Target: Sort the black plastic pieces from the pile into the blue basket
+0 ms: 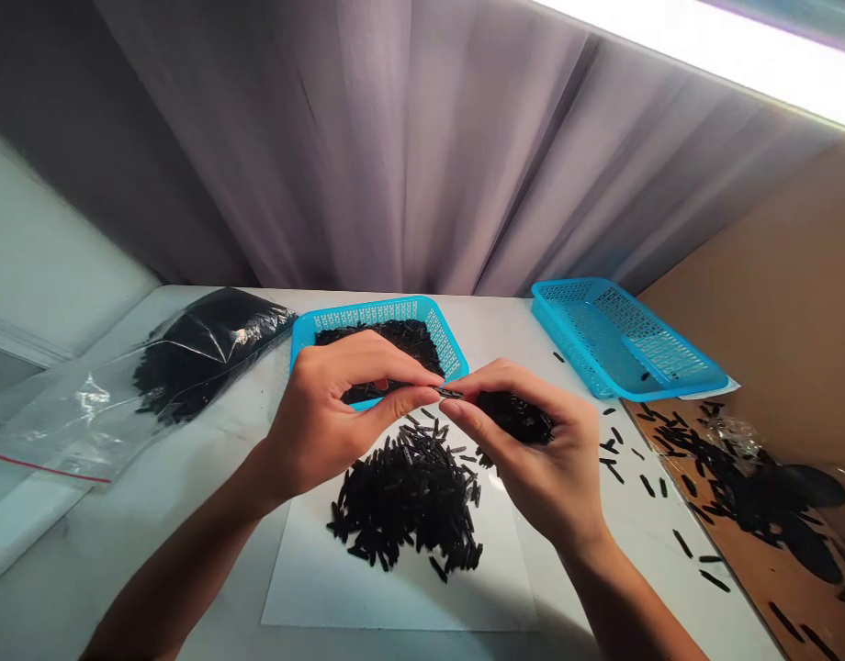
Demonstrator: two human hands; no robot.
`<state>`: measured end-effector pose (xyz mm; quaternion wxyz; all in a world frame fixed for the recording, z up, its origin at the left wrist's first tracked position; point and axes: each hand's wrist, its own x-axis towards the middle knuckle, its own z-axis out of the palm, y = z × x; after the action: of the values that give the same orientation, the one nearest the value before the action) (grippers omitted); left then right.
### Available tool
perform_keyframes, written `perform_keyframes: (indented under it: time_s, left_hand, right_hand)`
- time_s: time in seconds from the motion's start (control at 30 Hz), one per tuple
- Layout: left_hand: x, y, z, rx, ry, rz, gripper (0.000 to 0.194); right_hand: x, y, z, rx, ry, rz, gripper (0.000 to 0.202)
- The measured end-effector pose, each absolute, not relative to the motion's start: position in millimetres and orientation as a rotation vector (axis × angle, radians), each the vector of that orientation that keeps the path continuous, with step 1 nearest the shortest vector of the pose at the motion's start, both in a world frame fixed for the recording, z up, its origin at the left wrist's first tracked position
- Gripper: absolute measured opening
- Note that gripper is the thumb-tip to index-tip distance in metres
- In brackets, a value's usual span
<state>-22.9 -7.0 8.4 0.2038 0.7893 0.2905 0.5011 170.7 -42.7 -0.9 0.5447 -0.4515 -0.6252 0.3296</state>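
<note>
a small black strip [450,393] is pinched end to end between the fingertips of the left hand [340,413] and right hand [533,459], above the heap of strips [409,496] on the worktop [208,551] (judged light, stiff, slippery; best gripped at its ends).

Black sticks [409,500] heaped on a white sheet [326,578], two bright blue lattice-patterned baskets [379,317] [622,335] far behind, clear bag [153,376] with a red line at left, grey curtain [409,147], brown cardboard [773,303] at right.
</note>
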Motion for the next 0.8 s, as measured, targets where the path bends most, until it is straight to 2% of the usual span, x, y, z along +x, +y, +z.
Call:
perform_keyframes:
  time_s: [0.23,0.8]
  left_hand:
    - [-22.3,-8.9,10.0,2.204,0.807,1.433,0.009]
    - [-21.8,-11.0,10.6,2.2,0.812,1.454,0.013]
  right_hand:
    - [174.2,-40.9,-1.2,-1.064,-1.416,0.937,0.005]
    - [174.9,-40.5,-3.7,-1.027,-1.423,0.889,0.004]
